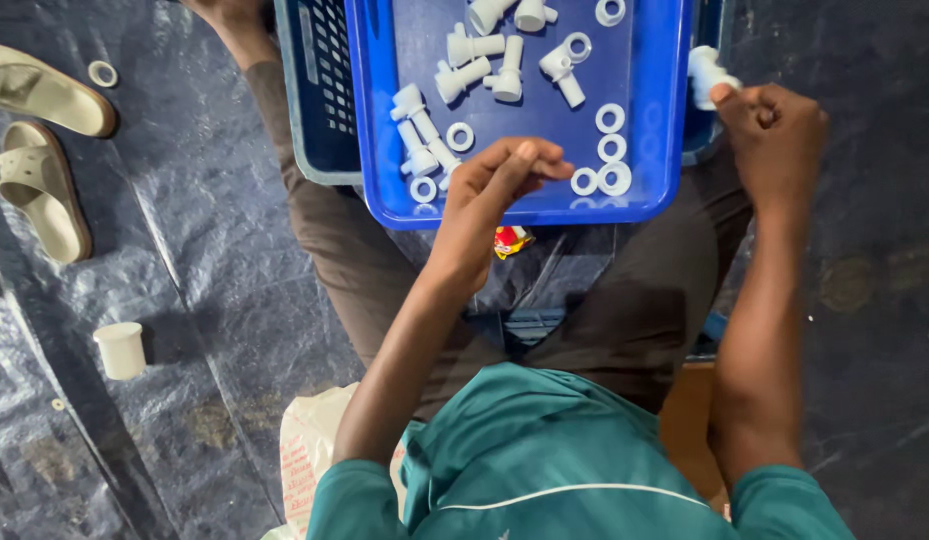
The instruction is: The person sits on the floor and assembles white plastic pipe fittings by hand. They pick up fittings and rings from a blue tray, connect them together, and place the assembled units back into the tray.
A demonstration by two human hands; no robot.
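A blue tray (370, 120) rests on my knees and carries several white plastic fittings (470, 75) and white rings (612, 148). My left hand (495, 190) hovers over the tray's near edge with fingertips pinched together beside a white ring (585, 181); whether it holds anything is hidden. My right hand (775, 125) is at the tray's right edge, fingers curled around a white plastic fitting (707, 72) that sticks out above the thumb.
A blue-grey slotted crate (320, 100) lies under the tray. Two beige sandals (45, 130) and a loose white ring (103, 73) lie on the dark tarpaulin at left. A white cup-shaped piece (121, 350) stands lower left. A small red-yellow wrapper (512, 240) sits below the tray.
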